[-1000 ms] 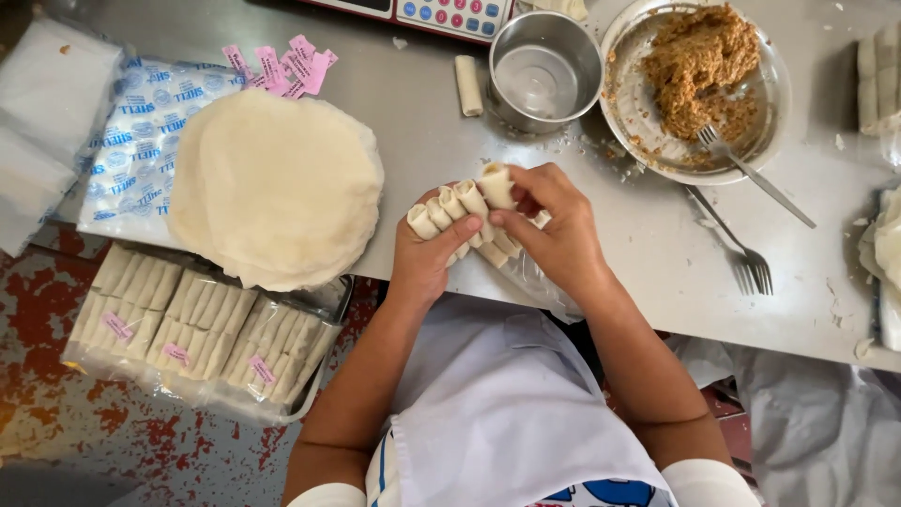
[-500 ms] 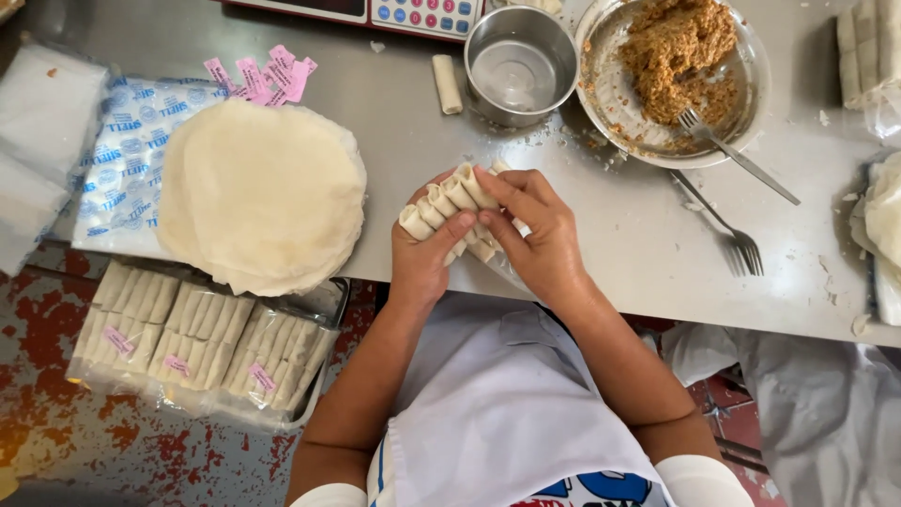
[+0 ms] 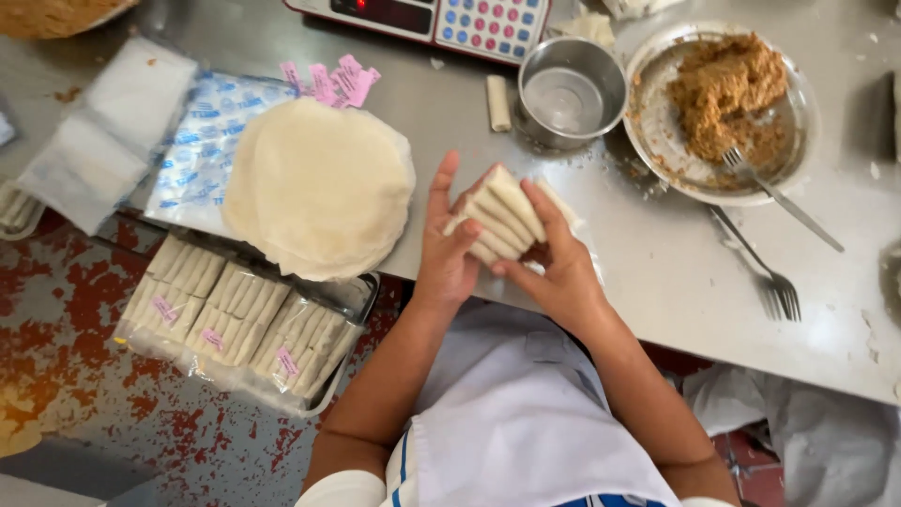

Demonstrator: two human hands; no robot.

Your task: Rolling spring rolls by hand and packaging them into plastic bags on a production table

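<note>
Both hands grip a row of pale rolled pastry sticks (image 3: pixel 497 216) above the steel table edge: left hand (image 3: pixel 449 253) pressing one side, right hand (image 3: pixel 554 268) cupping the other. A stack of round cream wrappers (image 3: pixel 319 188) lies beside the left hand.

The person wears a white apron over the front of the body, with a thin blue stripe along its left edge and a blue patch at the bottom. Both forearms are bare. Short white sleeves show at the upper arms. No rings or watch show on the left hand (image 3: pixel 448 258) or right hand (image 3: pixel 560 272).
</note>
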